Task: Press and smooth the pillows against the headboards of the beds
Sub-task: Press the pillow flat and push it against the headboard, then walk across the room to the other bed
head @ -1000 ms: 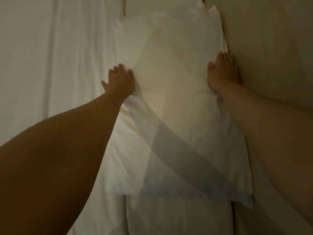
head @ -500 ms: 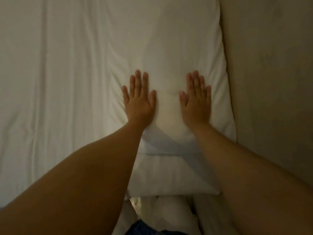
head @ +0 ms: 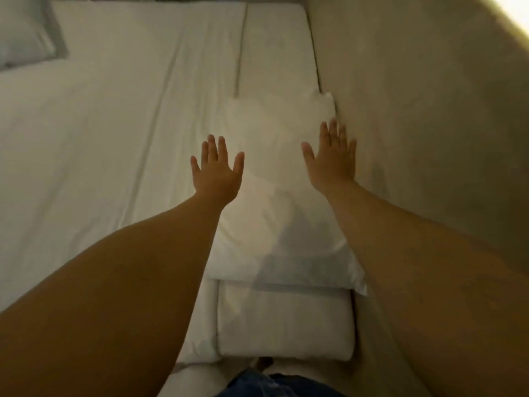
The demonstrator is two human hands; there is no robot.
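A white pillow (head: 274,173) lies on the white bed, its right edge against the beige padded headboard (head: 406,116). My left hand (head: 216,170) is flat with fingers spread at the pillow's left edge. My right hand (head: 332,159) is also flat and spread, over the pillow's right side beside the headboard. Neither hand holds anything. I cannot tell whether the palms touch the pillow. My forearms hide parts of the pillow's near end.
The white sheet (head: 108,144) with long creases covers the mattress to the left. A folded white duvet or bolster (head: 283,325) lies under the pillow's near end. Another pillow's corner (head: 25,35) shows at the top left. Blue denim (head: 274,385) shows at the bottom edge.
Both hands have moved apart from the pillow's middle to its left and right sides. The view has pulled back, showing more of the bed and headboard.
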